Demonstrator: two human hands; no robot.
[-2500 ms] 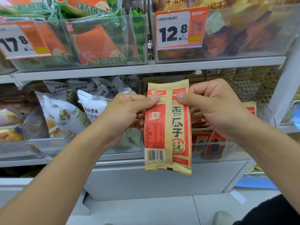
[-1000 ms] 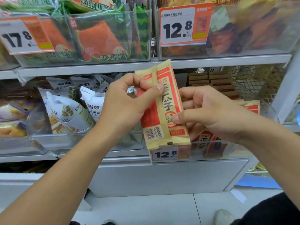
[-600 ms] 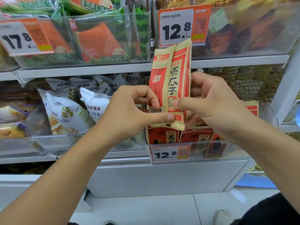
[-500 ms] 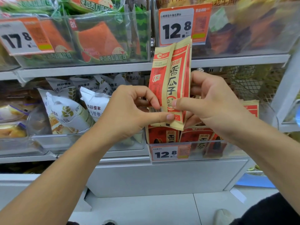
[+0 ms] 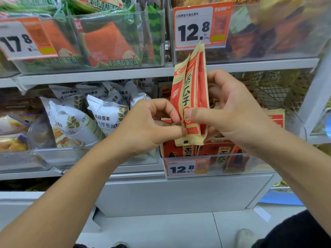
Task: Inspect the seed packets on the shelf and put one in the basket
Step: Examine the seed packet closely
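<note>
A red and tan seed packet [image 5: 192,90] stands upright in front of the shelf, turned nearly edge-on to me. My left hand [image 5: 143,127] pinches its lower left edge between thumb and forefinger. My right hand [image 5: 231,111] grips its right side, thumb pressed on the front near the bottom. More of the same seed packets [image 5: 220,154] stand in a clear bin [image 5: 232,169] just below, behind a 12.8 price tag [image 5: 186,168]. No basket is in view.
White bread bags [image 5: 103,115] fill the bin to the left. The shelf above holds watermelon-print toast packs [image 5: 107,43] and price tags 17.8 and 12.8. A wire mesh panel [image 5: 275,88] sits behind my right hand. Grey floor and a shoe [image 5: 245,237] lie below.
The packet was flipped from hanging flat to standing upright, then turned more edge-on. My left hand's pinch shifted from the top to the packet's bottom edge.
</note>
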